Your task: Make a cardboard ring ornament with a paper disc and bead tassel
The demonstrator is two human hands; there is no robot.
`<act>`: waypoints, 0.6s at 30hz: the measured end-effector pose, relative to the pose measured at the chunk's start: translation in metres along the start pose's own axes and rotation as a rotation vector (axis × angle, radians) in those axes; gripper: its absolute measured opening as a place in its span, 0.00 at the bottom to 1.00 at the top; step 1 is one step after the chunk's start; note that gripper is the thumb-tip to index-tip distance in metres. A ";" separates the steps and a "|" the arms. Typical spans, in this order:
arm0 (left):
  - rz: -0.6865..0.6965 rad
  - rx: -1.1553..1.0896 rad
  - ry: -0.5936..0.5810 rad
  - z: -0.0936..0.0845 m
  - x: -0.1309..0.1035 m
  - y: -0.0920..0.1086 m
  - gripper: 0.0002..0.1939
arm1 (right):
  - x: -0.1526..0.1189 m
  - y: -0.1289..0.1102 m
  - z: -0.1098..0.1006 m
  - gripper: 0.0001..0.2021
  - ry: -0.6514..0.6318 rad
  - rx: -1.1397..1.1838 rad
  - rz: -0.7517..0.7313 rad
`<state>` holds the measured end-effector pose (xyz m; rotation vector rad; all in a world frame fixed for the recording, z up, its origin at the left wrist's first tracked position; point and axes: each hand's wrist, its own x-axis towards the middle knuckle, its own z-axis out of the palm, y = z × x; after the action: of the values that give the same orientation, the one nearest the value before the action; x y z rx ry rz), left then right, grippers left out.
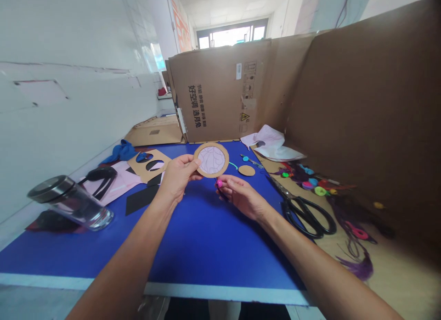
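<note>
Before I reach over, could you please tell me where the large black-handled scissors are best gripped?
I would grip the black-handled scissors by their loops, coming from the near side, with the right hand once it is free. They appear to lie flat, loops towards you and blades pointing away, and the wide loops should give the fingers an easy hold.

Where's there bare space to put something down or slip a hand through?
Widest: the blue tabletop between the left forearm and right forearm, toward the near edge. Smaller: between the glass bottle and left forearm. Crowded: right side, with shears and beads; back left, with cut cardboard and black card.
</note>
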<state>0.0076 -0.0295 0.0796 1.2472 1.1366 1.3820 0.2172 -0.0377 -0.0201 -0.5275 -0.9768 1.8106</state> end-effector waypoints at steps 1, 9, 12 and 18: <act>0.004 0.000 0.005 -0.001 0.000 0.000 0.17 | 0.000 0.000 -0.001 0.23 0.006 -0.018 0.001; 0.017 0.015 0.007 -0.011 -0.003 0.009 0.19 | 0.002 0.008 -0.006 0.25 0.058 -0.189 0.072; 0.029 0.014 0.017 -0.017 -0.004 0.017 0.21 | 0.004 0.016 -0.006 0.26 0.054 -0.385 0.088; 0.063 0.026 0.030 -0.033 -0.004 0.032 0.22 | 0.016 0.043 0.007 0.18 -0.029 -0.742 0.097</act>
<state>-0.0270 -0.0401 0.1082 1.2941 1.1477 1.4414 0.1815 -0.0346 -0.0504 -1.0101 -1.6716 1.4968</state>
